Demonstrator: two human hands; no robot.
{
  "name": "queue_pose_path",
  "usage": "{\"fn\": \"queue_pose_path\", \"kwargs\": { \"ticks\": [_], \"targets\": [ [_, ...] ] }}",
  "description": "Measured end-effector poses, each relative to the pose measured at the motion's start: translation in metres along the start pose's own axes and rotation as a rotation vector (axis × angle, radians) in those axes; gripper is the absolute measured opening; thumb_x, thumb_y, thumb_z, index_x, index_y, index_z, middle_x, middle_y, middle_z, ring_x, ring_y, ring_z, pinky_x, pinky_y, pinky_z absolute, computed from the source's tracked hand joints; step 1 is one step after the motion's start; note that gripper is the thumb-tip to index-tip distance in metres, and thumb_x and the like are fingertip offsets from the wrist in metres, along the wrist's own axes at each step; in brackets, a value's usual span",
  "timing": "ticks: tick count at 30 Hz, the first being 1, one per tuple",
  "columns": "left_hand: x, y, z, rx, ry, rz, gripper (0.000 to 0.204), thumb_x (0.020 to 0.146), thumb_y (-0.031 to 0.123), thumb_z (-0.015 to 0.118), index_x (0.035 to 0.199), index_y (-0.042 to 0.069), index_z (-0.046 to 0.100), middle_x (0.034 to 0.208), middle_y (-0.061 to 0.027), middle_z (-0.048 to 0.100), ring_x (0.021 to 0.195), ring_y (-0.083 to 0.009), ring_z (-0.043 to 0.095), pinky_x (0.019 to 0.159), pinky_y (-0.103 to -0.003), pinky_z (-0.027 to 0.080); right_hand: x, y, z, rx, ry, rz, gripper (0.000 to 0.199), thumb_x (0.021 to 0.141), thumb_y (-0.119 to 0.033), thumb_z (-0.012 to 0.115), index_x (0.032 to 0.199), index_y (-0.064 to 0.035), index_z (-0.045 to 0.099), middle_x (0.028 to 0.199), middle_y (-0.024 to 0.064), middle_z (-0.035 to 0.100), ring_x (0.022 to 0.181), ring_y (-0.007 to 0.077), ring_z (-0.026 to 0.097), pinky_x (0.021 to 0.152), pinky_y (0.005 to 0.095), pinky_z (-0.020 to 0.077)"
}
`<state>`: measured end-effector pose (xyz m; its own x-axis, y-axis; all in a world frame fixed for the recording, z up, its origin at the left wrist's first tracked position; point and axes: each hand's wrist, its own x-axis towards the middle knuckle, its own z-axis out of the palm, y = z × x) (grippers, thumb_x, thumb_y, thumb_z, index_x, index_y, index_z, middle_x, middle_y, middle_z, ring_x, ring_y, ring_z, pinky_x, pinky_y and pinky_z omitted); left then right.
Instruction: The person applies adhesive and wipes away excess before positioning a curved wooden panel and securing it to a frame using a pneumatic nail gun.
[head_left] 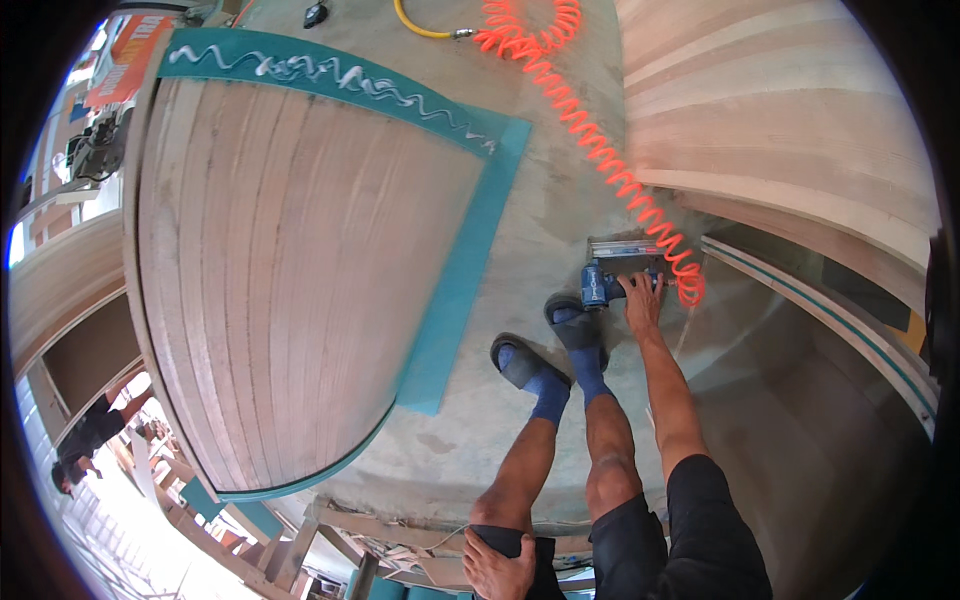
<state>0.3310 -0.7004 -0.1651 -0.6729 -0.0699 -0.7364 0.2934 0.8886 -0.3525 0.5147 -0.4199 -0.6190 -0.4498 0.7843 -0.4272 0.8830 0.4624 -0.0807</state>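
My right hand [641, 301] is wrapped around the handle of a blue pneumatic nail gun [594, 286], which lies low at the floor just beyond my right foot. Its silver magazine [627, 249] points away from me. An orange coiled air hose [600, 150] runs from the tool's rear to a yellow hose [420, 30] at the far side. My left hand [500, 566] rests on my left thigh near the knee, fingers laid out, holding nothing. To the left stands a large curved wooden panel [300, 270]. Teal strips [455, 280] border it, the far one with white squiggles of glue-like paste [330, 75].
Another curved wooden piece [780, 90] rises at the right, with a teal-edged wooden rim [820, 300] below it. Concrete floor [530, 230] lies between. Another person [85, 440] is at the far left, near wooden frames. A small black object [315, 14] sits on the floor.
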Motion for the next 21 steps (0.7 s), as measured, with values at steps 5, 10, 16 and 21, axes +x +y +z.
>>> {"fn": "queue_pose_path", "kwargs": {
  "ticks": [5, 10, 16, 21],
  "targets": [
    [-0.003, 0.001, 0.012, 0.015, 0.056, 0.046, 0.103, 0.074, 0.053, 0.075, 0.147, -0.005, 0.033, 0.135, -0.0296, 0.052, 0.127, -0.0439, 0.049, 0.108, -0.051, 0.038, 0.018, 0.013, -0.01, -0.125, -0.149, -0.005, 0.041, 0.081, -0.009, 0.066, 0.121, -0.019, 0.065, 0.122, 0.0075, 0.057, 0.128, 0.0241, 0.048, 0.12, 0.0556, 0.0205],
    [-0.006, 0.02, -0.013, -0.006, -0.03, -0.029, 0.102, 0.075, 0.053, 0.075, 0.149, -0.003, 0.031, 0.136, -0.0303, 0.051, 0.128, -0.0441, 0.048, 0.109, -0.051, 0.036, 0.044, 0.036, 0.009, -0.244, -0.073, -0.013, 0.027, 0.093, -0.016, 0.052, 0.115, -0.0174, 0.067, 0.124, 0.0064, 0.057, 0.128, 0.0221, 0.048, 0.119, 0.0548, 0.0226],
    [-0.002, 0.001, 0.01, 0.036, 0.077, 0.034, 0.102, 0.076, 0.052, 0.074, 0.151, -0.001, 0.029, 0.136, -0.0294, 0.05, 0.128, -0.046, 0.047, 0.11, -0.053, 0.034, 0.064, 0.049, 0.015, -0.369, -0.098, -0.023, 0.029, 0.094, -0.02, 0.052, 0.12, -0.0171, 0.065, 0.131, 0.0059, 0.054, 0.132, 0.0247, 0.044, 0.117, 0.0576, 0.0237],
    [0.002, 0.017, 0.001, 0.048, 0.023, 0.048, 0.105, 0.076, 0.055, 0.072, 0.152, -0.001, 0.026, 0.139, -0.0275, 0.049, 0.128, -0.0438, 0.047, 0.111, -0.05, 0.035, 0.059, 0.031, -0.016, -0.295, -0.09, 0.128, 0.036, 0.096, -0.022, 0.05, 0.13, -0.0165, 0.06, 0.143, 0.0077, 0.049, 0.139, 0.031, 0.039, 0.115, 0.0583, 0.027]
  ]
}}
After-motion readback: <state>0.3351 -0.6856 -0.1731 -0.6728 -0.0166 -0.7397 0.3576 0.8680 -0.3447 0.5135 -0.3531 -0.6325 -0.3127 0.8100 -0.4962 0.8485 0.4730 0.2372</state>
